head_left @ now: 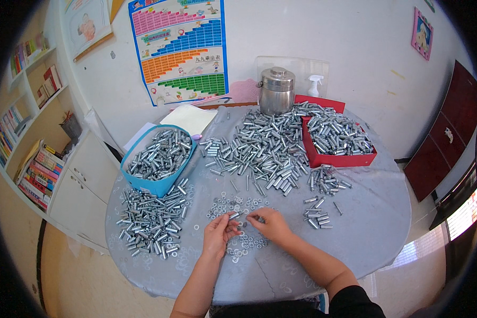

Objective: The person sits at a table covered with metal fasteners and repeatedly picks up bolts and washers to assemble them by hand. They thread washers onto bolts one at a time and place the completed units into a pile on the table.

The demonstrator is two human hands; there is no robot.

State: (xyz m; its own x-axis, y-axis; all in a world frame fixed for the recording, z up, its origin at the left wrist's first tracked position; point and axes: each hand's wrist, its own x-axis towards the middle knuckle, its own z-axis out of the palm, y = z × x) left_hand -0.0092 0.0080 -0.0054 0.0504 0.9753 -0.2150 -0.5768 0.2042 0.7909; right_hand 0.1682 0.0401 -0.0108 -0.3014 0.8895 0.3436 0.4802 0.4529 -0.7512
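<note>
Two human arms on my feed. Left hand and right hand both bare, five-fingered; left forearm and right forearm bare too. Right sleeve: solid black, short, hem near the elbow, looks like soft fabric. Black cloth at the bottom edge; I read it as the same top, can't confirm. Left arm gets cropped before any cuff, so can't call that side. Nails too small for me to make out.
</note>
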